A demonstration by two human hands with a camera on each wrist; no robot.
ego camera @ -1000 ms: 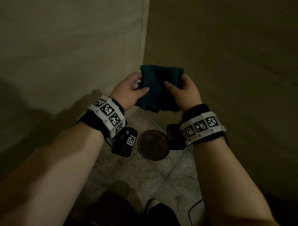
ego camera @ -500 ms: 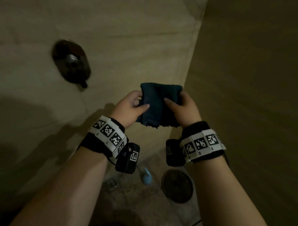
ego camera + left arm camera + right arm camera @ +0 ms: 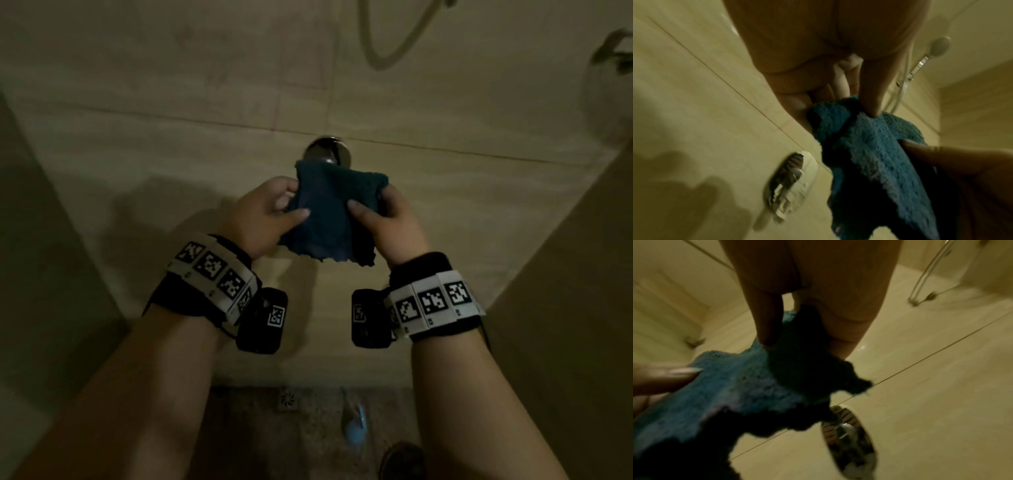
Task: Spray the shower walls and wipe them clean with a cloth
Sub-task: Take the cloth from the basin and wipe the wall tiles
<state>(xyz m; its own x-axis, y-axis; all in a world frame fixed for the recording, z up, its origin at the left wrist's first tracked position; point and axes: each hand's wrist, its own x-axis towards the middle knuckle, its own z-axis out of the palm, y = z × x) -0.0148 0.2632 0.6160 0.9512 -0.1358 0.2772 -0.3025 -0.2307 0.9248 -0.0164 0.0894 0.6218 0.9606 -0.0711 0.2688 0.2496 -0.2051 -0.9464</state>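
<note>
Dim light, tan tiling throughout.

Shower wall [image 3: 445, 212]: large tan tiles, thin grout lines, straight ahead; side walls angled in at left and right.

Floor [image 3: 239, 428]: speckled stone, visible low in head view. Small square drain grate [image 3: 287, 399] set close to foot of wall. Pale blue object [image 3: 354, 428] lying right of grate; too blurred to identify. Dark shoe tip [image 3: 402, 460] at bottom edge.

Shower hose [image 3: 387, 48]: looped at top of wall. Handheld shower head [image 3: 939, 47] seen in left wrist view, mounted higher up.

Cloth [image 3: 329, 216]: dark teal, fuzzy, folded, hanging in air between both hands, in front of wall, not touching it. Lower edge ragged and loose.

Round chrome fitting [image 3: 329, 152]: on wall, partly hidden behind top edge of cloth.

Left hand [image 3: 263, 212]: gripping left side of cloth, thumb pressed on front face, fingers curled behind.

Right hand [image 3: 387, 219]: gripping right side of cloth, thumb on front, fingers wrapped behind.

Containers: none identifiable; nothing resolvable as holding contents.
</note>
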